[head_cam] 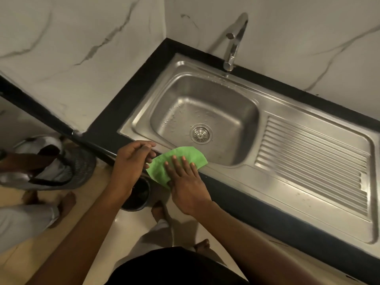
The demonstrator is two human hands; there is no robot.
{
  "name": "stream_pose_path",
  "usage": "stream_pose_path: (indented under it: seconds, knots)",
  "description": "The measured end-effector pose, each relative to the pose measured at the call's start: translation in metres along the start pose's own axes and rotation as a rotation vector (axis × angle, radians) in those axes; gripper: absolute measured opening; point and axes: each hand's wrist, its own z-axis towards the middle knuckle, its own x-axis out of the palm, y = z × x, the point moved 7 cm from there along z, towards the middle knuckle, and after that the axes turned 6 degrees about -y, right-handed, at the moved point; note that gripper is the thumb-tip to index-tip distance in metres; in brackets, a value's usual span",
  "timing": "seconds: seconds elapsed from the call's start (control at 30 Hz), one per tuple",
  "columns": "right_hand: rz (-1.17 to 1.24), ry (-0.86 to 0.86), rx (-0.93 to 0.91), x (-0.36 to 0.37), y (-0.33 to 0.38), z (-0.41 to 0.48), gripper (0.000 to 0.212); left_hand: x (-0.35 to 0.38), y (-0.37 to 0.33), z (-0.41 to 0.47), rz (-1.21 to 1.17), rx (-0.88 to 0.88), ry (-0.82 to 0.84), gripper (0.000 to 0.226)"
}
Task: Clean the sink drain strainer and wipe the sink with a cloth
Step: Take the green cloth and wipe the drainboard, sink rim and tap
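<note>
- Nearest, on the floor below the counter (pixel 236 204) edge, a dark round pot (pixel 141 195) stands; its contents are dark, possibly waste, too dim to tell.
- Left of it on the floor, a mesh basket (pixel 82 161) holds a pale and dark bundle.
- On the sink's (pixel 144 114) near-left rim, the right hand (pixel 185 188) lies flat, fingers straight and spread, pressing the green cloth (pixel 181 154) onto steel and counter edge.
- Just left of the cloth, the left hand (pixel 131 159) hovers, fingers loosely curled, holding nothing.
- Farther in, water droplets dot the basin floor, and the strainer (pixel 201 134) sits in the drain.
- Right of the basin lies the ridged drainboard (pixel 312 161).
- Farthest, the faucet (pixel 234 42) hangs over the far rim.
</note>
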Motion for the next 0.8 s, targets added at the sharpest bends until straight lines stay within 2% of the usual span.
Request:
stream_pose_path:
  seconds: [0.27,0.4,0.47,0.6,0.8]
  knots:
    - [-0.026,0.115,-0.104,0.004,0.058,0.115,0.068,-0.028,-0.019,0.053,0.0,0.006,-0.033,0.019]
    - [0.058,0.113,-0.136,-0.01,0.068,0.154,0.067,-0.028,-0.032,0.082,0.016,0.025,-0.009,0.02]
    - [0.106,0.085,-0.176,-0.015,0.053,0.143,0.06,-0.025,-0.037,0.095,0.019,0.033,0.011,0.021]
    - [0.215,0.078,-0.126,-0.029,-0.021,0.074,0.058,-0.023,-0.041,0.118,0.026,0.029,0.054,0.02]
    - [0.175,0.054,-0.042,-0.068,-0.123,-0.054,0.058,-0.018,-0.032,0.126,0.069,0.011,0.109,0.019]
